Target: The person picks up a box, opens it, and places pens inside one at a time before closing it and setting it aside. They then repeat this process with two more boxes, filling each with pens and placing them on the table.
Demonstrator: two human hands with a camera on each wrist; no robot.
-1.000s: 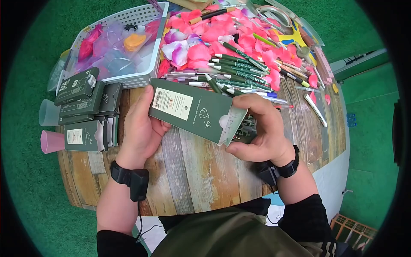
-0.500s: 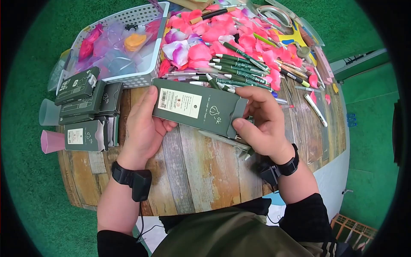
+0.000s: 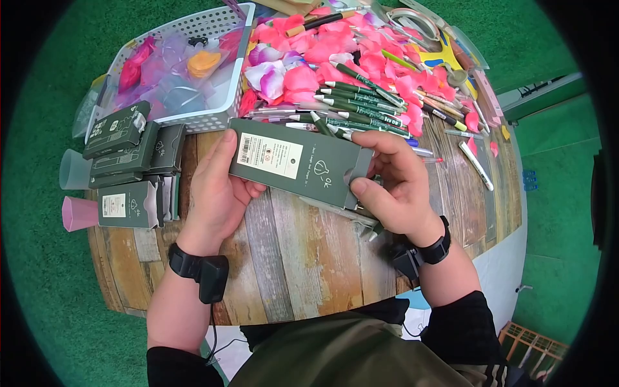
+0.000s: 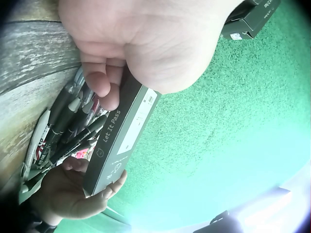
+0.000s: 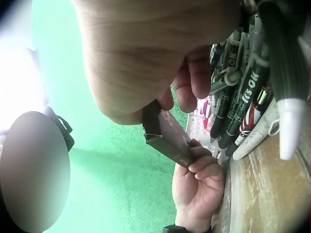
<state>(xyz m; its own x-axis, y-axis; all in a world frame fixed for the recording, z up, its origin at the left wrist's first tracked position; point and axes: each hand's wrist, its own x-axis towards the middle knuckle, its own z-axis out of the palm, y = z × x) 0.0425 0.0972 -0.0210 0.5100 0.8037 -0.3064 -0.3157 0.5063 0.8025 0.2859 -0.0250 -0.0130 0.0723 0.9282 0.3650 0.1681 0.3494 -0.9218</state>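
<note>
A flat dark green cardboard box [image 3: 314,169] with a white barcode label and a garlic-like drawing is held above the table between both hands. My left hand [image 3: 216,187] grips its left end, thumb along the edge and fingers underneath. At the notched right end, my right hand [image 3: 405,187] pinches the box, its thumb on the notch. "Let It Pass" is printed on the box's narrow side [image 4: 114,131] in the left wrist view. Below the box lie several pens [image 5: 248,92], some dark green with "It's OK" lettering, partly hidden by it in the head view.
More dark green boxes [image 3: 129,161] are stacked at the left, beside a pink cup [image 3: 78,214] and a clear cup [image 3: 74,169]. Behind them stands a white basket [image 3: 213,120] with netting bags. Pink petals [image 3: 325,48] and green pens [image 3: 361,103] cover the table's far side.
The pale inner flap at the box's right end is now out of sight. My right thumb moved onto the notch, and the box shifted slightly right and levelled. During the last half second, little moved.
</note>
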